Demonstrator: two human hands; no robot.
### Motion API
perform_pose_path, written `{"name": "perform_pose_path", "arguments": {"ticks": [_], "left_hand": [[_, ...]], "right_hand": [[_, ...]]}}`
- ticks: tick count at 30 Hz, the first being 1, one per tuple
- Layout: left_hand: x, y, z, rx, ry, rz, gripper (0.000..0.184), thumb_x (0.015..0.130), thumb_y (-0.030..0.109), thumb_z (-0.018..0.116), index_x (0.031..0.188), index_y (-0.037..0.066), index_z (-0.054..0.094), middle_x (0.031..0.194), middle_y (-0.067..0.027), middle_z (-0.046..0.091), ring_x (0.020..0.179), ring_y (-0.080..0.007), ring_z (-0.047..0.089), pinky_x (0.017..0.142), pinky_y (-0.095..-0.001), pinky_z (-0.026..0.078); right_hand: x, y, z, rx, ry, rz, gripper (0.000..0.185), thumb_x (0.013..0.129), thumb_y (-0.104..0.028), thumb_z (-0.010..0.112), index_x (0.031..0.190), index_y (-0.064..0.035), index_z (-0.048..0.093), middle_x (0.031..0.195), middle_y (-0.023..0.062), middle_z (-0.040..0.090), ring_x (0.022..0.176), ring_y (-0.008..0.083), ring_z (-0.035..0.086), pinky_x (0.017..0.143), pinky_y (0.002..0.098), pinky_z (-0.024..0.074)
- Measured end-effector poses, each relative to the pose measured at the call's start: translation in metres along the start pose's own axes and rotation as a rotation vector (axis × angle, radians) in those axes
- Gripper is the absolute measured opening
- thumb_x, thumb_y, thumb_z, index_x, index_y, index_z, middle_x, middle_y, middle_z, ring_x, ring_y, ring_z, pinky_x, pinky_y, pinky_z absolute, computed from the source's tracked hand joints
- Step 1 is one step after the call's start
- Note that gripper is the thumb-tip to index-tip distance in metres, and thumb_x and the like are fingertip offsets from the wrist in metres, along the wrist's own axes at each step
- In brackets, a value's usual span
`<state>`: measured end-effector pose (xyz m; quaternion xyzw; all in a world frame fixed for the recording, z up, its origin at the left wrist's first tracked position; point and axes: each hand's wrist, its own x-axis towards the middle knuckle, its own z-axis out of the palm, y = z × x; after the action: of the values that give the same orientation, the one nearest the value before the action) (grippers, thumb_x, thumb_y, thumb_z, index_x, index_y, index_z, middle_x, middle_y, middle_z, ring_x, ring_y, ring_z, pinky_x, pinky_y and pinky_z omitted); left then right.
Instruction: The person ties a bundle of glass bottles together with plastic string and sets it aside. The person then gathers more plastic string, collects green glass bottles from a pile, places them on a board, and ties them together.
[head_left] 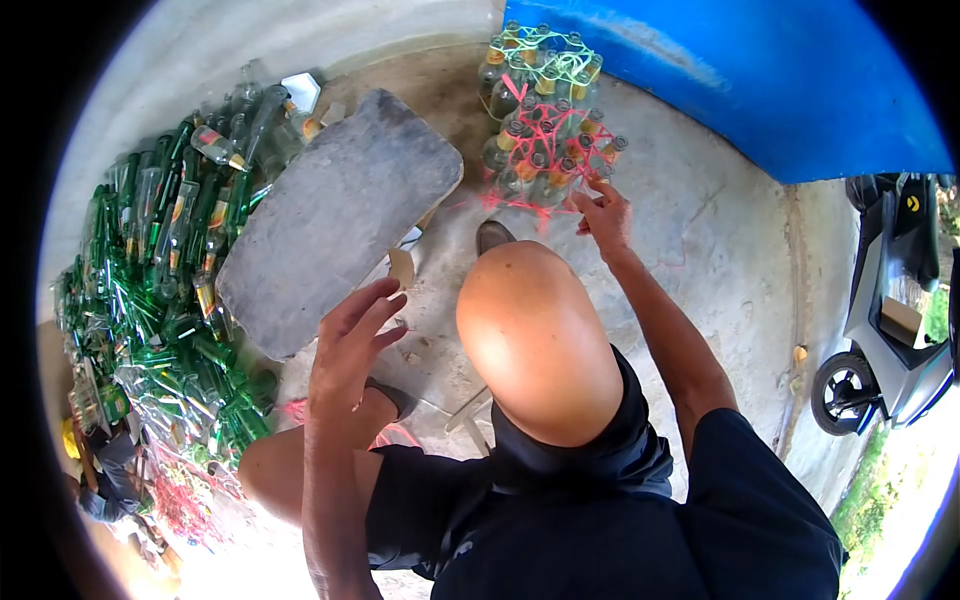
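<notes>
Near the top centre, several clear glass bottles [540, 165] stand upright in a bundle laced with pink string [545, 125]. Behind them is another bundle of bottles [550, 60] tied with pale green string. My right hand [605, 218] is at the front right corner of the pink-tied bundle, its fingers pinched together; what is between them is too small to make out. My left hand [358, 335] is raised in front of the grey stone slab [345, 210], fingers apart and curved, holding nothing.
A large pile of green and clear bottles [180, 240] fills the left side. A blue panel [760, 80] stands at the upper right. A scooter [885, 350] is at the far right. Pink string [185, 505] and another person [110, 475] are at the lower left.
</notes>
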<state>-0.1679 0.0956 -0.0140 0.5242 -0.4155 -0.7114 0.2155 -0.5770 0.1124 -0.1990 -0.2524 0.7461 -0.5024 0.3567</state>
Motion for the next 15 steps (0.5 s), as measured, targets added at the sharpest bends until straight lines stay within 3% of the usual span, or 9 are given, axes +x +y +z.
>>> {"name": "perform_pose_path", "arguments": {"ticks": [3, 9, 15], "left_hand": [[-0.01, -0.004, -0.004, -0.033, 0.006, 0.029, 0.049, 0.107, 0.029, 0.061, 0.146, -0.001, 0.056, 0.146, -0.0136, 0.06, 0.136, -0.0296, 0.059, 0.104, -0.045, 0.054], [-0.019, -0.013, 0.001, -0.113, 0.015, 0.008, 0.047, 0.106, 0.029, 0.064, 0.142, 0.0, 0.06, 0.142, -0.0127, 0.064, 0.131, -0.0294, 0.062, 0.104, -0.0444, 0.053], [-0.02, -0.024, -0.005, -0.124, 0.037, 0.01, 0.047, 0.106, 0.029, 0.064, 0.143, 0.0, 0.059, 0.141, -0.013, 0.064, 0.131, -0.0287, 0.062, 0.103, -0.0444, 0.054]], "right_hand": [[0.002, 0.003, 0.019, 0.211, 0.105, 0.077, 0.046, 0.09, -0.022, 0.081, 0.125, 0.0051, 0.067, 0.074, 0.0076, 0.066, 0.053, 0.0138, 0.064, 0.049, 0.0323, 0.0584], [0.023, 0.01, 0.025, 0.338, 0.096, 0.016, 0.023, 0.097, -0.019, 0.073, 0.1, 0.0029, 0.071, 0.071, 0.0068, 0.064, 0.053, 0.0158, 0.065, 0.05, 0.0327, 0.0598], [0.015, 0.009, 0.016, 0.289, 0.058, -0.007, 0.023, 0.098, -0.019, 0.069, 0.099, 0.0032, 0.073, 0.069, 0.0056, 0.063, 0.05, 0.0152, 0.064, 0.048, 0.0316, 0.0595]]}}
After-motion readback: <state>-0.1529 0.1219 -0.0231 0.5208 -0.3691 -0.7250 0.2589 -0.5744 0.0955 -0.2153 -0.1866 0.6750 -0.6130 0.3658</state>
